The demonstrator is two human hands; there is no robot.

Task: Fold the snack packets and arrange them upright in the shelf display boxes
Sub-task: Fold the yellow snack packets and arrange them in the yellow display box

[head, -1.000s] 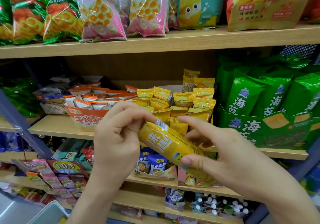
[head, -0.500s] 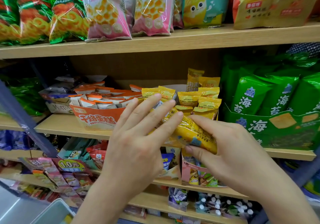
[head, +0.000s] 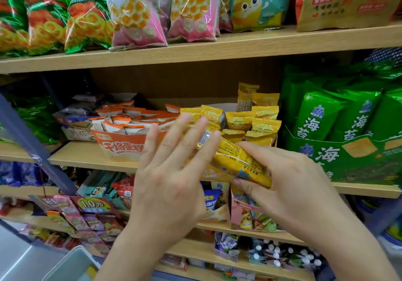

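A yellow snack packet lies slanted in front of the middle shelf, its lower right end gripped by my right hand between thumb and fingers. My left hand has straight, spread fingers pressed flat over the packet's upper left end, hiding that part. Behind them, several yellow packets stand upright in a display box whose front is hidden by my hands.
An orange display box of white-and-orange packets stands left of the yellow ones. A green seaweed box stands on the right. Chip bags fill the upper shelf. Lower shelves hold small sweets. A grey bin sits bottom left.
The packet has moved up and toward the middle shelf. My left hand went from pinching its folded top to lying flat over it with straight fingers.
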